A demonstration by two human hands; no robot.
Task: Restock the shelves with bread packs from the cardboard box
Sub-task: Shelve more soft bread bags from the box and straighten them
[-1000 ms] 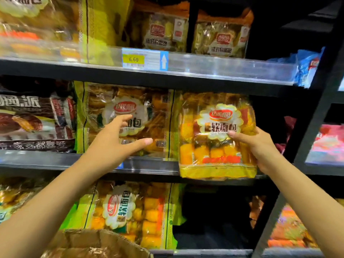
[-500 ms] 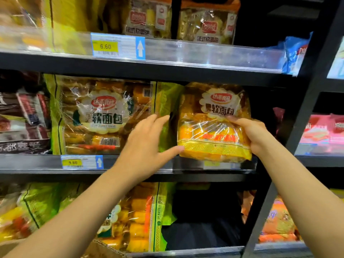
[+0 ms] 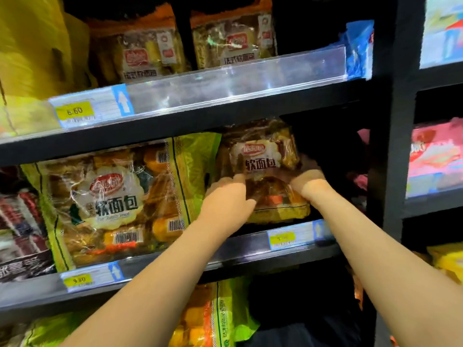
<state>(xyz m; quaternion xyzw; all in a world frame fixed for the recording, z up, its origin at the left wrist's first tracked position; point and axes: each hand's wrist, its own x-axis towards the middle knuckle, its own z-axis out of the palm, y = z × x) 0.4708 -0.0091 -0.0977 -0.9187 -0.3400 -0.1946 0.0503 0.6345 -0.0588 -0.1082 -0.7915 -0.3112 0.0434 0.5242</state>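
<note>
In the head view, both hands were on one bread pack [image 3: 260, 159]. The pack was on the middle shelf [image 3: 175, 262], at its right end, just under the shelf above. It leaned a little, with its top tipped back. The left hand [image 3: 226, 199] held the pack's left side with curled fingers. The right hand [image 3: 310, 181] was on the pack's right side. Its fingers were blurry, but they looked wrapped round the edge, so it seemed to hold the pack too.

The job here looked like setting the pack in its spot. To do it well, the hands should slide it back until its bottom sat flat on the shelf. Then they should stand it up straight, with the round label facing out. It should end up close beside the big pack [image 3: 110, 204] on the left, not on top of it. A soft squeeze would be best, because the bread inside would likely squash. The hands should also stay off the price tag [image 3: 281, 237] just below.

The pack was a clear, shiny plastic bag with wrinkles in it. It would likely feel slippery and crinkly. Small brown and yellow bread pieces showed through. The bottom edge was a flat yellow strip. The shelf was dark and hard, with a clear plastic strip along its front.
</note>
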